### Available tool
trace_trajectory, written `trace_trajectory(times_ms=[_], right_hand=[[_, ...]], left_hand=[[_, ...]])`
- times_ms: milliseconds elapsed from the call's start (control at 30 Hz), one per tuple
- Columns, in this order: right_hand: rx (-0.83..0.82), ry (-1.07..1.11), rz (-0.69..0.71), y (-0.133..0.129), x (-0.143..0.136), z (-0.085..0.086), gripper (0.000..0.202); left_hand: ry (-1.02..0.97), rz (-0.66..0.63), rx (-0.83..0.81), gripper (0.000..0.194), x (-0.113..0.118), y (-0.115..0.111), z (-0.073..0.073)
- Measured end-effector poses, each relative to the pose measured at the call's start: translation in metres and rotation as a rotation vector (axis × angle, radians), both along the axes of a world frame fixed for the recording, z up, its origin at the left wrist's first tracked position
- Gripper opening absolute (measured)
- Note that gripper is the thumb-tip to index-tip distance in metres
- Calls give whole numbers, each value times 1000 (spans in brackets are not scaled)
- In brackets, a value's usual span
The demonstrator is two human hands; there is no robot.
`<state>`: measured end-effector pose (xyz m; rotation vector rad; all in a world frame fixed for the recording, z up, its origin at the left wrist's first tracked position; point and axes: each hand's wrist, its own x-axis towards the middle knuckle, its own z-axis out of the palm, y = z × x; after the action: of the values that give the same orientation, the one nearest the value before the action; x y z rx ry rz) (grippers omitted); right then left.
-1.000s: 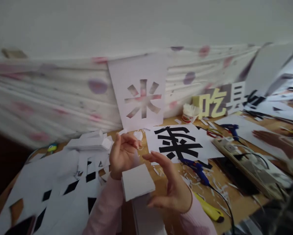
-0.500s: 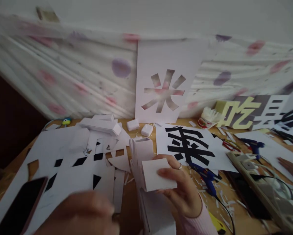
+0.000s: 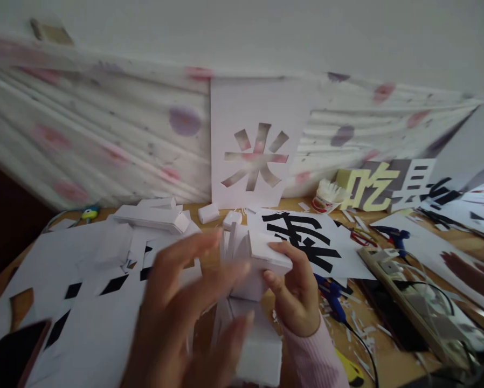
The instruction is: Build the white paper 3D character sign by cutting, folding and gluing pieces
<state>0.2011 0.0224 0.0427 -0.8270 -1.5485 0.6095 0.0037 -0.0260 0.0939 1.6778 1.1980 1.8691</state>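
My right hand [image 3: 301,288] grips a small white box-like piece [image 3: 271,252], which looks like foam board, between thumb and fingers. Its flat top and one side edge show. My left hand [image 3: 181,307] is raised just to the left of it, fingers apart and somewhat blurred, with nothing visible in it. Beneath both hands stands a larger white board structure [image 3: 258,350], partly covered by my left hand. Behind the hands lies a white sheet [image 3: 254,218] with a bold black character.
A blue glue gun [image 3: 333,302] and a power strip [image 3: 403,302] lie to the right; another person's hand [image 3: 468,275] rests beyond. Cut white boards [image 3: 88,253] cover the left side, with a phone [image 3: 18,350] in front. A cut-out board [image 3: 221,108] leans at the back.
My left hand has risen from the lower left towards the small piece. My right hand has tilted that piece, so its thickness now shows. The view has shifted right.
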Motion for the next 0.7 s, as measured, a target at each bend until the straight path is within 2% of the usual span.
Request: trace_trajectory(times_ms=[33, 67, 167, 233, 300, 433, 567, 700], right_hand=[[-14, 12, 19, 2, -2, 4, 37], [-32, 17, 38, 4, -4, 7, 35], [-69, 23, 54, 9, -9, 14, 29], [-50, 9, 40, 13, -12, 15, 27], [-4, -37, 12, 17, -14, 16, 27], [98, -130, -67, 25, -19, 21, 27], [236, 17, 2, 33, -31, 25, 25], [202, 168, 33, 36, -41, 26, 33]], left_hand=[[225, -82, 6, 48, 5, 12, 1], [311, -131, 39, 51, 9, 24, 0], [261, -259, 82, 42, 13, 57, -14], [177, -302, 102, 39, 14, 70, -23], [153, -301, 127, 37, 14, 76, -27], [241, -202, 183, 20, 17, 79, -23], [160, -185, 263, 16, 25, 87, -25], [51, -164, 255, 17, 33, 91, -35]])
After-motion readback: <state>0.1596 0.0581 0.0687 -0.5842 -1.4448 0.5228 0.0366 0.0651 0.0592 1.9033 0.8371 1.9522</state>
